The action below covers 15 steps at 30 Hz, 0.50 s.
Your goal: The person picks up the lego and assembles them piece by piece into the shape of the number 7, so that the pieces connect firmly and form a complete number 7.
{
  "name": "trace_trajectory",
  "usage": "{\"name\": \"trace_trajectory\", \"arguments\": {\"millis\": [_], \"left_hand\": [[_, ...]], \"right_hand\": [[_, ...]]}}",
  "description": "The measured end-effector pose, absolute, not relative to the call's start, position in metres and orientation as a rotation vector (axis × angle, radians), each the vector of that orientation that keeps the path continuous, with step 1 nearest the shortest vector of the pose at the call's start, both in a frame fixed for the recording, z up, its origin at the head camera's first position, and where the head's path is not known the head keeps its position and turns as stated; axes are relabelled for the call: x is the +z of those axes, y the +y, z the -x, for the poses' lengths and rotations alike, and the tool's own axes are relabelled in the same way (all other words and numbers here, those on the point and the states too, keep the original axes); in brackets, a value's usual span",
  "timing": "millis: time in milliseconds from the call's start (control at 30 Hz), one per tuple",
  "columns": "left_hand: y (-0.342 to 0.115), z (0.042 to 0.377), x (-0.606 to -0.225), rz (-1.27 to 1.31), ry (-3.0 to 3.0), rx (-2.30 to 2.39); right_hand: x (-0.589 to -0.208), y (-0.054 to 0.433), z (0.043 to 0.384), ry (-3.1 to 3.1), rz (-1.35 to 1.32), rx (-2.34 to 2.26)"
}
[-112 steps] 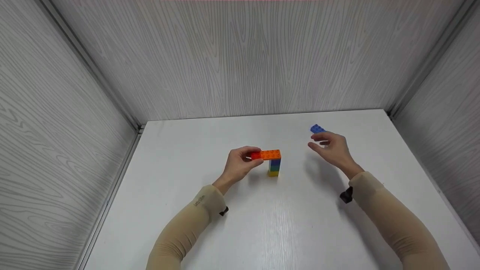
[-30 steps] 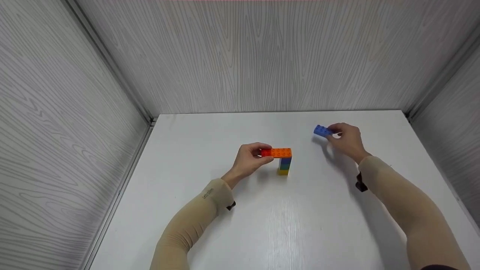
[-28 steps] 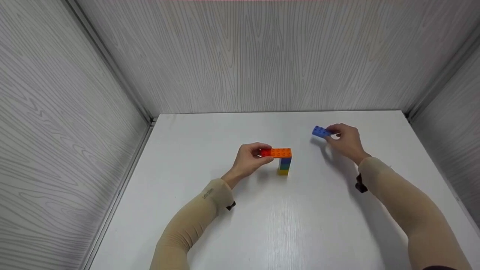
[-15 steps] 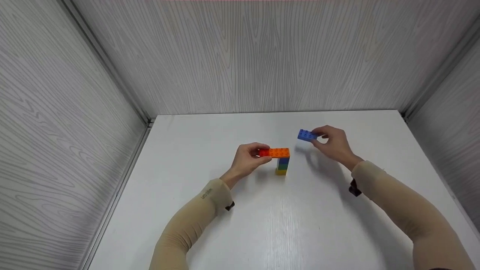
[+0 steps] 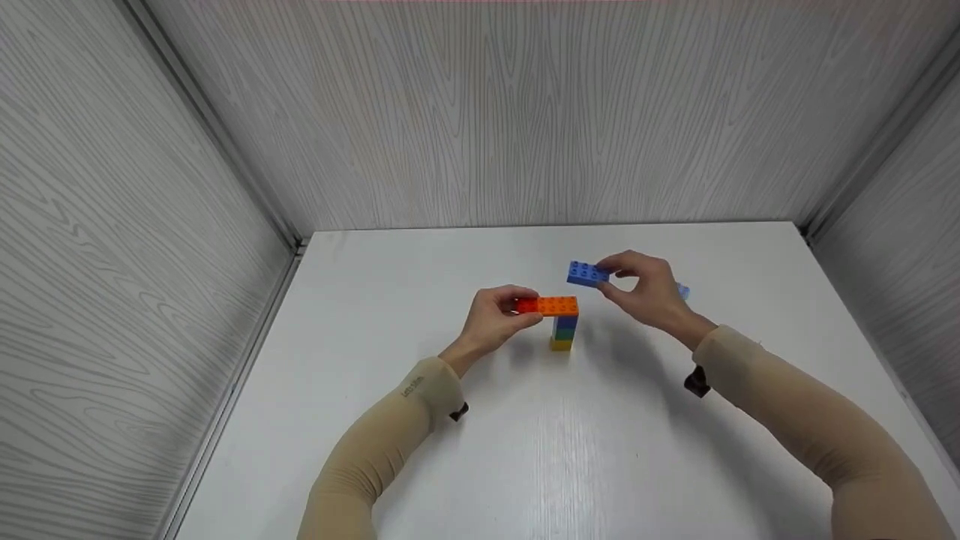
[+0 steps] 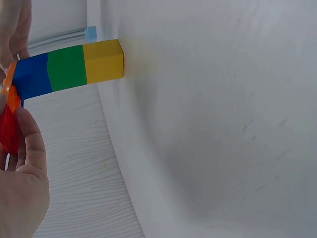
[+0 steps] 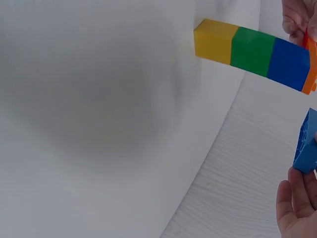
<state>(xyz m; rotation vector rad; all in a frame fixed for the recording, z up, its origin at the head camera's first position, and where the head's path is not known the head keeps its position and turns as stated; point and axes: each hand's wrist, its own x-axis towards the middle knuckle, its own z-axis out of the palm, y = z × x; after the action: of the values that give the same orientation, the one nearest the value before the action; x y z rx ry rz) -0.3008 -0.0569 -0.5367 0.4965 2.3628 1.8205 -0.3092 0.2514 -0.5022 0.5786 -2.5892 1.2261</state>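
Left hand (image 5: 491, 322) grips red block (image 5: 526, 305) between thumb and fingers; red touches left end of orange block (image 5: 559, 306). Orange tops upright blue-green-yellow column (image 5: 564, 331), standing on table (image 5: 487, 457). Right hand (image 5: 646, 291) pinches blue brick (image 5: 587, 274) above table, near orange. Pale blue block (image 5: 682, 291) partly hidden behind right hand.

Soft, greyish light covers my white table (image 5: 337, 315), with pale glare on its near middle; my right hand (image 5: 641, 289) casts a blurry-edged shadow; my cuff lettering (image 5: 413, 386) smears.
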Motion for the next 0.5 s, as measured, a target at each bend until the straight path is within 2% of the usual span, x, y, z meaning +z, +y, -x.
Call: {"name": "trace_trajectory", "arguments": {"millis": [500], "left_hand": [[-0.056,0.302,-0.538,-0.465,2.285,1.893]], "right_hand": [[-0.502,0.215,0.296,-2.482,-0.923,1.229]]}}
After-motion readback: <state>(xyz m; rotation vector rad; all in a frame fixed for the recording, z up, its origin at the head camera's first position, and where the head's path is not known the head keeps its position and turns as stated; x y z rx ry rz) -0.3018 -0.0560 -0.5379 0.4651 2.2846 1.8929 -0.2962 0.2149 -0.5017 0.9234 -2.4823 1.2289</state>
